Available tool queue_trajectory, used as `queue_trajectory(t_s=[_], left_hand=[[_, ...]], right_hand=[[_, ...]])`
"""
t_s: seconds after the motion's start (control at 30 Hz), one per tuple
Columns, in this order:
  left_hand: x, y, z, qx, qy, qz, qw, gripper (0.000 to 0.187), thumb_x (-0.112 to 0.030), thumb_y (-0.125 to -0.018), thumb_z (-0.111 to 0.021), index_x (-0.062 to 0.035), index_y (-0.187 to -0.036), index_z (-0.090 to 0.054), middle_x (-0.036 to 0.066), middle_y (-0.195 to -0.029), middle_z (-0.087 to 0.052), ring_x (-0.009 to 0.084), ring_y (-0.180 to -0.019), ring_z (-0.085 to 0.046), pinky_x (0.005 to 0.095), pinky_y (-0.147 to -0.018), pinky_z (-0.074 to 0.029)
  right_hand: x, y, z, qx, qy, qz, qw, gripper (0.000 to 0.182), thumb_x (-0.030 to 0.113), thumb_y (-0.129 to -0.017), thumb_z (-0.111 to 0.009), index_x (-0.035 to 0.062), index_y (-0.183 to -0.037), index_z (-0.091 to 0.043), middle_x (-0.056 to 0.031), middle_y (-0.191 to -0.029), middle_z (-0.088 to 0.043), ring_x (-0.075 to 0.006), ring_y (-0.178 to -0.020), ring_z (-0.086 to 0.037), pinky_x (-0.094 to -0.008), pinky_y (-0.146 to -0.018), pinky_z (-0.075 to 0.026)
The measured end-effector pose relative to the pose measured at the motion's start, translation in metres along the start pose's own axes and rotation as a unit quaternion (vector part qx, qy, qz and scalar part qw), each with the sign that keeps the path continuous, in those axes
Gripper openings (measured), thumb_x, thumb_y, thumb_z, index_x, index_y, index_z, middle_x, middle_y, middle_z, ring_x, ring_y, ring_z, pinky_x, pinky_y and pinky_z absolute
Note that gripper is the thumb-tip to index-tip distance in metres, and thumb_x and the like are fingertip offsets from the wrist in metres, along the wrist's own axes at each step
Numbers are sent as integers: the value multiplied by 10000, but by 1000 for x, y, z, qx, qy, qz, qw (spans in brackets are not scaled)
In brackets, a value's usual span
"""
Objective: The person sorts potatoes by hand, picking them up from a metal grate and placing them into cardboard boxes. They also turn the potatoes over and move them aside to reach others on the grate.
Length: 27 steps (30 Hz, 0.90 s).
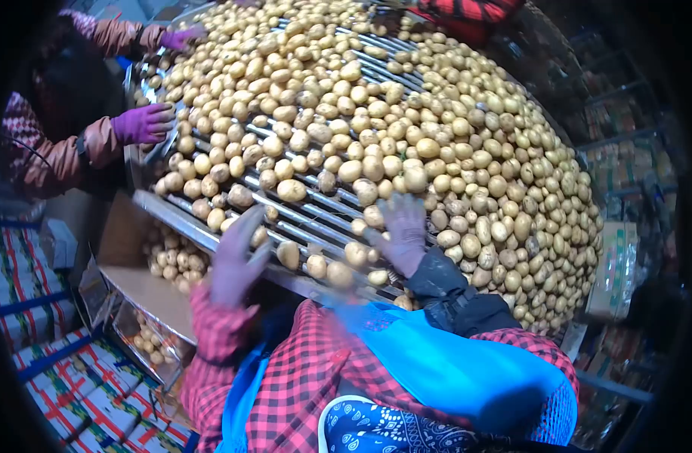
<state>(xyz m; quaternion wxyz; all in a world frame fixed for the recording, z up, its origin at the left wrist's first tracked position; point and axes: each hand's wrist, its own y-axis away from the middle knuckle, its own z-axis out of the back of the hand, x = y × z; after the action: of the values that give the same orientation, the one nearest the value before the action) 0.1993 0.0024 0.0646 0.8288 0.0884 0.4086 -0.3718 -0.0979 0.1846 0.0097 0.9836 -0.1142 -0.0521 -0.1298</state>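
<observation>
Potatoes (376,166) lie heaped over a table of metal rollers (308,220), thickest on the right side. My left hand (239,257), in a purple glove, hangs at the near metal edge with thumb and fingers apart. Just right of it stands an oblong potato (288,255). My right hand (403,232), gloved too, rests with spread fingers against the potatoes at the near right of the rollers, and I see nothing gripped in it. Between my hands, a blurred potato (340,274) is at the near edge.
A co-worker's purple-gloved hand (144,123) is at the table's left edge, another gloved hand (183,38) farther back. Below left, a cardboard box (146,283) holds potatoes. Stacked printed cartons (97,377) fill the lower left. Someone's red checked sleeve (471,10) shows at the far side.
</observation>
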Motion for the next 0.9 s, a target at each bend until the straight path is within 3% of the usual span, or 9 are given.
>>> queue_trajectory(t_s=[0.1,0.3,0.37,0.43,0.53,0.57,0.63,0.73,0.9], left_hand=[[1,-75,-65,113,-244,25,963,653,-211,-752,-762,-139,-1359,-534,146,-1370,-533,339,-1223,-536,418,-1031,-441],[44,-93,-112,101,-369,35,923,668,-221,-719,-750,-181,-1348,-527,79,-1199,-572,275,-1016,-611,427,-775,-516],[51,-102,-120,105,-425,61,897,623,-220,-725,-746,-170,-1311,-543,85,-1141,-598,278,-954,-636,423,-745,-517],[48,-103,-119,66,-433,43,898,575,-232,-723,-750,-150,-1262,-567,101,-1088,-616,286,-911,-645,425,-736,-511],[46,-96,-97,107,-214,74,968,690,-322,-733,-788,-144,-1353,-541,168,-1184,-611,331,-1027,-645,458,-885,-509],[60,-88,-97,84,51,129,987,705,-334,-789,-772,-115,-1403,-505,187,-1301,-578,319,-1133,-619,435,-956,-500],[43,-75,-81,75,455,281,842,658,-295,-875,-696,-55,-1435,-447,184,-1359,-545,294,-1171,-601,413,-993,-499],[8,-48,-57,13,757,194,623,637,-259,-944,-597,-11,-1475,-348,195,-1396,-506,331,-1218,-562,485,-1054,-465],[-1,-26,-51,14,898,116,425,789,-558,-961,-474,-100,-1551,-221,211,-1546,-305,389,-1368,-375,489,-1130,-348]], right_hand=[[29,-14,16,122,-146,43,981,611,423,-803,-694,55,-1274,-568,-209,-1344,-493,-384,-1287,-415,-534,-1112,-274],[21,-40,33,-2,-410,25,912,450,258,-831,-692,12,-1198,-606,-191,-1040,-628,-357,-991,-607,-463,-913,-483],[10,-84,58,-42,-284,11,958,366,212,-838,-671,41,-1158,-621,-140,-928,-673,-346,-832,-651,-467,-727,-504],[-9,-117,38,-7,-184,10,983,419,228,-870,-641,74,-1258,-608,-168,-1189,-646,-346,-1040,-624,-454,-876,-499],[-16,-165,8,162,-13,50,985,322,192,-830,-602,107,-1136,-649,-129,-1082,-677,-306,-987,-648,-448,-836,-510],[-18,-174,-12,212,56,94,971,284,183,-815,-603,106,-1082,-663,-126,-1048,-685,-294,-971,-657,-442,-816,-519],[-23,-182,-20,199,78,199,956,281,202,-706,-675,88,-961,-697,-134,-887,-709,-322,-816,-688,-469,-701,-541],[-20,-218,-3,389,89,157,903,467,227,-554,-739,61,-990,-709,-155,-861,-711,-337,-821,-699,-468,-707,-549],[-2,-234,19,434,94,102,890,586,331,-611,-753,60,-1123,-666,-195,-1026,-702,-349,-988,-676,-436,-826,-541]])
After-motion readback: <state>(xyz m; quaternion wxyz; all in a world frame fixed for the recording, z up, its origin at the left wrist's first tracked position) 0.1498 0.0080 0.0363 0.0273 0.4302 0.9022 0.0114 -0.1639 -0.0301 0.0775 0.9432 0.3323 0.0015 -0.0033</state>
